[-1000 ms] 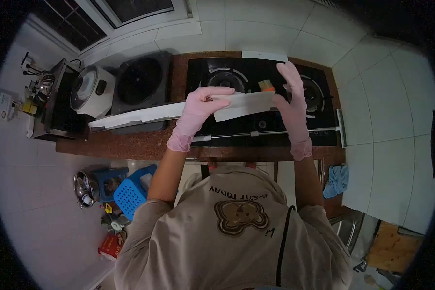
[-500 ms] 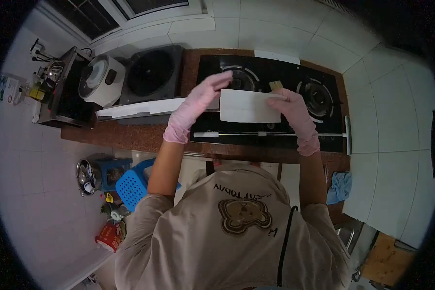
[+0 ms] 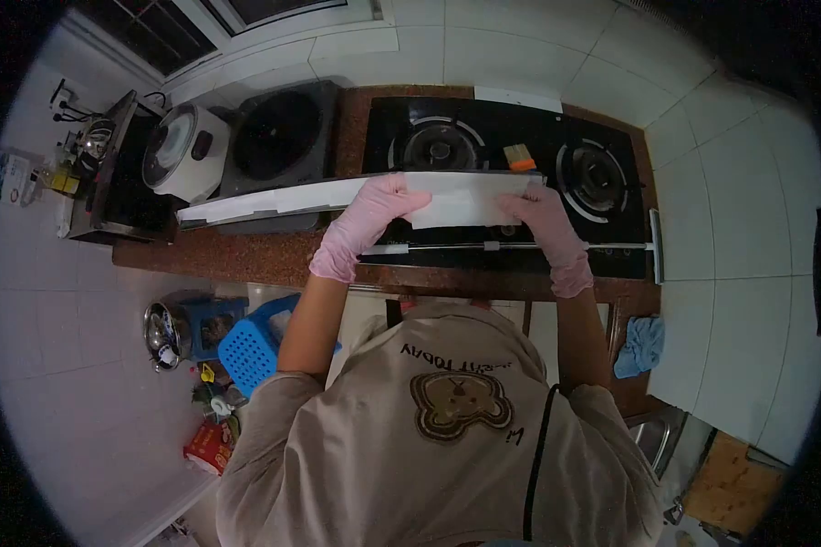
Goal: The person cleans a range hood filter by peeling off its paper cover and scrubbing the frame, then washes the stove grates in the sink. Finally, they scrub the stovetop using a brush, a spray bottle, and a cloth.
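Both my hands wear pink gloves, and a white rectangular sheet [image 3: 462, 204] stretches between them above the gas stove [image 3: 483, 116]. My left hand [image 3: 374, 219] is closed on the sheet's left end, thumb on the near face. At the opposite end my right hand [image 3: 543, 223] pinches it with thumb and fingers. Behind the sheet runs a long white strip [image 3: 274, 201] with a dark upper edge, reaching far to the left. Just below my hands in this view, a squeegee [image 3: 529, 244] with a thin metal pole lies across the stove front.
A brush with an orange band [image 3: 520, 159] is between the burners. Leftward are a black cooktop [image 3: 278, 137], a white rice cooker [image 3: 189, 150] and an oven [image 3: 109, 205]. A blue basket [image 3: 251, 356] and a metal bowl [image 3: 164, 333] sit lower left; a blue cloth [image 3: 640, 346] hangs at right.
My left hand, raised and open before, has come down and closed on the sheet's left end. The sheet now lies against the long strip. The view has shifted slightly.
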